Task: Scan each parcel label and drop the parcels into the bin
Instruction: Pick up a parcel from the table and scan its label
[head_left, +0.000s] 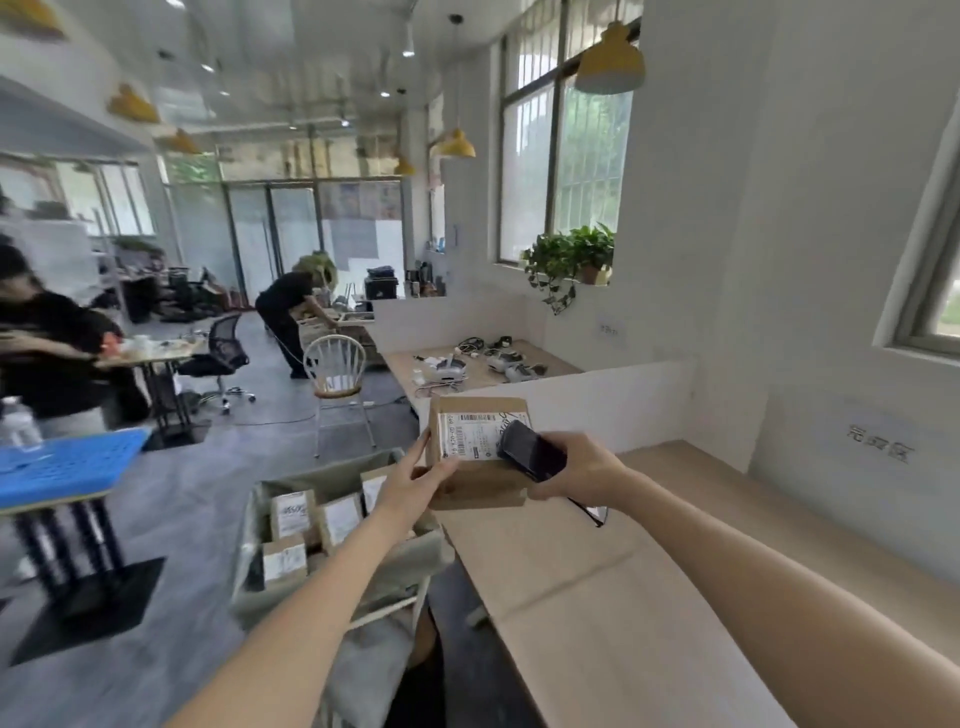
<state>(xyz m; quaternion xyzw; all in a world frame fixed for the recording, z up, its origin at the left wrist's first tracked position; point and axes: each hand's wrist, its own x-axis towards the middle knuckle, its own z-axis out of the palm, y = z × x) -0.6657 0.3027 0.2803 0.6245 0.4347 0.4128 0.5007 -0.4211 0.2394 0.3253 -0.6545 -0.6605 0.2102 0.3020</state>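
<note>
The left hand (415, 480) fingers pinch the small cardboard parcel (475, 452) at its edge. It looks light and stiff. The right hand (576, 467) fingers wrap the scanner (530, 449).

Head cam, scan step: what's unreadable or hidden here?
- Parcel label: print too small and blurred; right part covered by the scanner.
- Scanner face: turned away from the camera.
- Bin: inside partly hidden by the left hand and forearm.
- Right hand grip: fingers hidden behind scanner.

label (470, 435) partly hidden — print unreadable
</note>
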